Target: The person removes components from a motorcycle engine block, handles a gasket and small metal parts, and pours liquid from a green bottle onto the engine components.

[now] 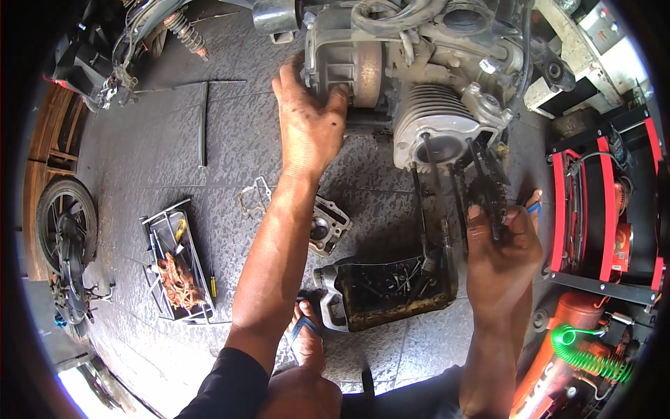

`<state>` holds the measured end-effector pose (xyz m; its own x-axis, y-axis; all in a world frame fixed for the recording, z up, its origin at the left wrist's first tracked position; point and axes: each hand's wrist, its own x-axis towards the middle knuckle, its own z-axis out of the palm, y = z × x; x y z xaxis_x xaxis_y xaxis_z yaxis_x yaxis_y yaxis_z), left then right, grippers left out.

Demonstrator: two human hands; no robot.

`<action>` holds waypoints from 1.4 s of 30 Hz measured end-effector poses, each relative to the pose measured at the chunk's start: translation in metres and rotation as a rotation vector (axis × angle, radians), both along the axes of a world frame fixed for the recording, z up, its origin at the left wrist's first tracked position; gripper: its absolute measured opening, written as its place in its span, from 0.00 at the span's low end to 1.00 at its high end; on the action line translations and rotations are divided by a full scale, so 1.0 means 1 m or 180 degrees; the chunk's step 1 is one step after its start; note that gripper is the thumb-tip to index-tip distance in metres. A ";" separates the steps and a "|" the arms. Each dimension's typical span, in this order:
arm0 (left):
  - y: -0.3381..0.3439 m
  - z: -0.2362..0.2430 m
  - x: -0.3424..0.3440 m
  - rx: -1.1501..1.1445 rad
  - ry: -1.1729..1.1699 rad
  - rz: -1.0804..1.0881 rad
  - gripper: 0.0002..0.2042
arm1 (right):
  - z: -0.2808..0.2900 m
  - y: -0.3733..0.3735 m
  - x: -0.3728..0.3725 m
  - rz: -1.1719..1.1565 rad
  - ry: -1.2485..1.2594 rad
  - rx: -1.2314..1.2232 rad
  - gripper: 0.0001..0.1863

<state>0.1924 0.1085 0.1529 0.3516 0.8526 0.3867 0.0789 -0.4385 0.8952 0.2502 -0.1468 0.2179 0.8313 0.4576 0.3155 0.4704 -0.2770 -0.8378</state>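
My left hand point(310, 119) grips the finned flywheel point(342, 73) with a rusty rim on the engine's left side, its thumb in front and fingers over the far edge. To the right of it, the engine's finned cylinder point(436, 119) shows its open bore point(440, 148), with long studs point(417, 202) reaching toward me. My right hand point(506, 251) is closed around the lower end of a dark, greasy chain point(492, 192) that hangs beside the cylinder. Fingers partly hide the chain's end. Below the studs lies a cut-open jug point(338, 307) holding bolts and dark oil.
A cylinder head point(328, 227) and a gasket point(255, 199) lie under my left forearm. Left are a rack tray point(202, 279) with a rag, a metal bar point(203, 126) and a wheel point(66, 223). A red-black tool cart point(607, 202) and orange tank point(551, 370) stand right.
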 end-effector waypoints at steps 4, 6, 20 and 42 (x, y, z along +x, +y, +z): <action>-0.009 0.004 -0.003 0.0442 0.0505 0.0258 0.32 | 0.000 0.001 0.000 -0.0012 -0.0009 0.0004 0.09; -0.005 -0.004 -0.003 0.0366 0.0323 0.0146 0.32 | -0.002 0.001 0.000 -0.0020 -0.0163 -0.0047 0.09; 0.011 0.012 0.017 -0.0255 0.0277 0.0924 0.45 | 0.005 0.001 0.001 -0.0108 -0.0660 -0.0242 0.10; -0.010 0.019 -0.003 -0.0580 -0.0360 -0.0401 0.45 | -0.002 0.003 0.000 -0.0069 0.0164 0.0070 0.06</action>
